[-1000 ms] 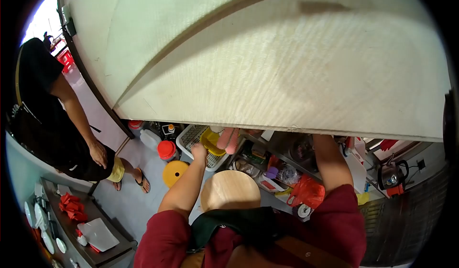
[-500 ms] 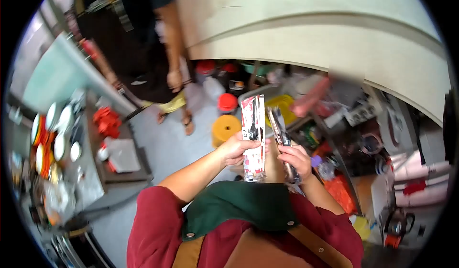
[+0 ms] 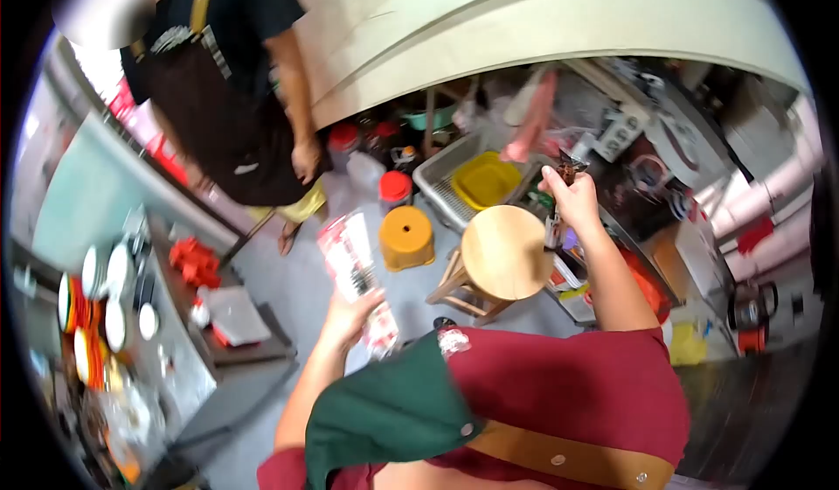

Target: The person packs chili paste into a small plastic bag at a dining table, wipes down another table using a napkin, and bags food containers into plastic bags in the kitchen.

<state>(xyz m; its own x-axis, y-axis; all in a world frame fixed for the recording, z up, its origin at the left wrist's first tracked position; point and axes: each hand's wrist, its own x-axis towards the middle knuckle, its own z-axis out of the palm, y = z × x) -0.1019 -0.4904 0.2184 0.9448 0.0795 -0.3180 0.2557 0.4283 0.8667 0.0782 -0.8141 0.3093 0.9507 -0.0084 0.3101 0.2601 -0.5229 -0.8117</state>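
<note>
My left hand (image 3: 351,313) is closed round a red-and-white cutlery packet (image 3: 343,238), long and flat, with a dark spoon showing inside. It is held low in front of my left side, tilted, its far end blurred. My right hand (image 3: 574,201) reaches forward to the right, fingers closed on a bundle of dark wrapped cutlery (image 3: 570,170). Only the bundle's top end shows clearly above the fist. Beyond this hand are the cluttered shelf and a pink plastic bag (image 3: 531,127). A round wooden stool (image 3: 505,252) stands between my hands.
A yellow plastic stool (image 3: 406,238) and a red-lidded jar (image 3: 395,189) stand on the floor ahead. Behind the wooden stool is a grey crate (image 3: 433,175) with a yellow basket. Another person (image 3: 210,114) stands ahead left. Stacked plates (image 3: 92,315) fill the left counter.
My hands have moved apart: the left went left with its packet, the right forward and to the right with the dark bundle. My view has turned, and the wooden stool now shows.
</note>
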